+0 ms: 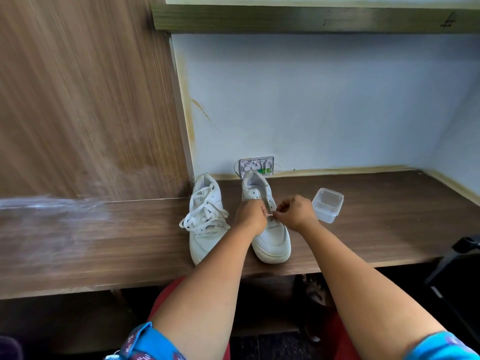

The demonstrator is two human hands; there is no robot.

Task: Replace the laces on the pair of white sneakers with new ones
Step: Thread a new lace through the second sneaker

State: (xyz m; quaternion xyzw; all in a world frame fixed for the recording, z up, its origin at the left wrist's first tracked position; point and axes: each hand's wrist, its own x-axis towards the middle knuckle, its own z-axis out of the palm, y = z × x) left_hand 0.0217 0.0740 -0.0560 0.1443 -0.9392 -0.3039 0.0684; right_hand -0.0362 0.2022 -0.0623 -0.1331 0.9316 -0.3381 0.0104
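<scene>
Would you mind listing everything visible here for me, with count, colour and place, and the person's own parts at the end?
laced sneaker: 1, white, on the desk, left of the other shoe, loose white laces piled on top.
unlaced sneaker: 1, white, on the desk at centre, under both hands.
lace tip: 1, pale, pinched between the two hands; the rest is hidden.
plastic container: 1, clear, on the desk right of the shoes, seemingly empty.
wall box: 1, white with green parts, on the wall behind the shoes.
desk: 1, dark wood.
side panel: 1, wood grain, left.
shelf: 1, greenish wood, above.
dark stand: 1, black, right edge.
left hand: 1, pinching.
right hand: 1, pinching.
</scene>
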